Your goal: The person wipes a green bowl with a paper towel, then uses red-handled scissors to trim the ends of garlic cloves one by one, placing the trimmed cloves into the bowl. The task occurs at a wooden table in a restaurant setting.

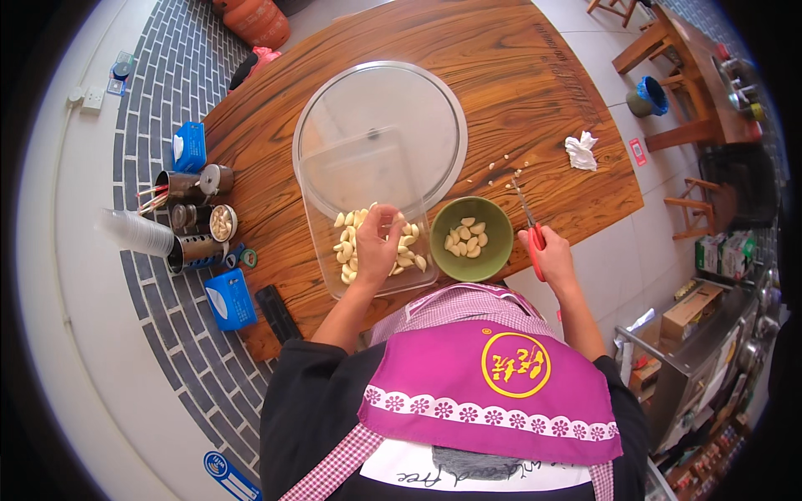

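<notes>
My left hand [378,245] is over a clear plastic tub [326,188], its thumb and fingertips pinched on a pale garlic clove. Peeled garlic cloves [345,249] lie loose in the near part of this tub. My right hand [554,255] grips scissors [536,241] by their red handles, the metal blades pointing away over the table. Between my hands stands a green bowl [443,266] with several peeled cloves inside. Small garlic trimmings [492,166] are scattered beyond the blade tips.
The tub overlaps a large round metal lid [376,94] on the wooden table [501,37]. A crumpled tissue [581,151] lies at right. Along the left wall are tissue packs [230,299], a utensil holder [191,252], stacked plastic cups [135,230] and a small filled bowl [223,223].
</notes>
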The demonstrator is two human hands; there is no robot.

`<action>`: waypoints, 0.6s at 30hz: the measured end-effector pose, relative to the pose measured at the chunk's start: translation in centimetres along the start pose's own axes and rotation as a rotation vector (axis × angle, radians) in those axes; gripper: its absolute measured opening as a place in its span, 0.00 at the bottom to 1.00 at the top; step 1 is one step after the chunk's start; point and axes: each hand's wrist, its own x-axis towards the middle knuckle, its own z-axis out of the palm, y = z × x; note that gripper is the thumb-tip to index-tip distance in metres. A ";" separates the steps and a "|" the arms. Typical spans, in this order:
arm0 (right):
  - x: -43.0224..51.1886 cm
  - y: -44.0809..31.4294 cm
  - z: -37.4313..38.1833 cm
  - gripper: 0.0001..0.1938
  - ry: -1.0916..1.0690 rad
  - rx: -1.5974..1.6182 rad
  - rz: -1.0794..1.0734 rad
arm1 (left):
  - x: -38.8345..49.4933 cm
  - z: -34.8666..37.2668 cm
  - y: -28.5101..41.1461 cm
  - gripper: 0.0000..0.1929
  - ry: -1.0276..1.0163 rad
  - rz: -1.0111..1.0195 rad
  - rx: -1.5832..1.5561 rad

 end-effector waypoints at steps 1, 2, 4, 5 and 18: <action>-0.1 -0.2 0.0 0.25 0.006 -0.024 0.020 | 0.0 0.7 0.7 0.06 -0.053 -0.042 -0.128; -0.1 -0.5 -0.3 0.24 -0.025 -0.067 0.072 | 0.0 1.5 1.4 0.07 -0.108 -0.085 -0.256; -0.3 -0.4 -0.7 0.23 -0.032 0.011 -0.062 | -0.1 3.1 2.9 0.11 -0.222 -0.183 -0.468; -0.4 -0.3 -0.9 0.23 -0.035 0.049 -0.128 | 0.0 4.0 3.4 0.11 -0.254 -0.219 -0.504; -1.3 -2.8 -5.6 0.27 -0.053 0.106 -0.412 | 1.9 11.2 8.0 0.06 -0.543 -0.432 -0.679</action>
